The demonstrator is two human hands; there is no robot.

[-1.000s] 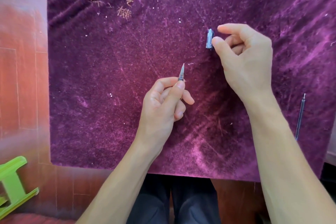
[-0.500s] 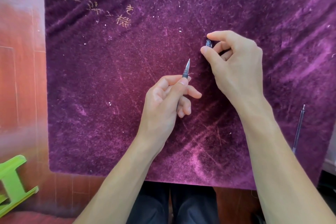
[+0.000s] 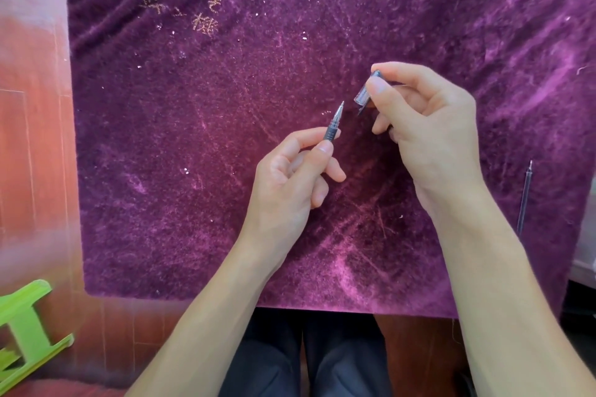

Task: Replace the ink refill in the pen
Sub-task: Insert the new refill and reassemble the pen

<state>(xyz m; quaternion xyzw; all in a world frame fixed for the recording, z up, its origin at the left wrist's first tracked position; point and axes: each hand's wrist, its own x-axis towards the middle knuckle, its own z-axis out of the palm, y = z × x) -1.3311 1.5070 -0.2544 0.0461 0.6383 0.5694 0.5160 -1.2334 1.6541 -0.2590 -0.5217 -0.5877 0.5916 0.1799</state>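
Observation:
My left hand (image 3: 290, 184) grips a pen (image 3: 334, 124) with a dark grip and a metal tip that points up and to the right; most of its barrel is hidden in my fist. My right hand (image 3: 425, 126) pinches the clear pen cap (image 3: 364, 93) between thumb and forefinger, lifted off the cloth, its open end facing down toward the pen tip a short gap away. A thin ink refill (image 3: 525, 196) lies by itself on the purple cloth (image 3: 193, 138) at the far right.
The purple velvet cloth covers the table, with gold embroidery (image 3: 203, 22) at the upper left. A green plastic stool (image 3: 22, 332) stands on the reddish floor at the lower left. My dark trousers (image 3: 309, 361) show below the cloth's front edge.
My right hand picked the cap up off the cloth and brought it down and left toward the pen tip. My left hand pushed the pen further out of its fist.

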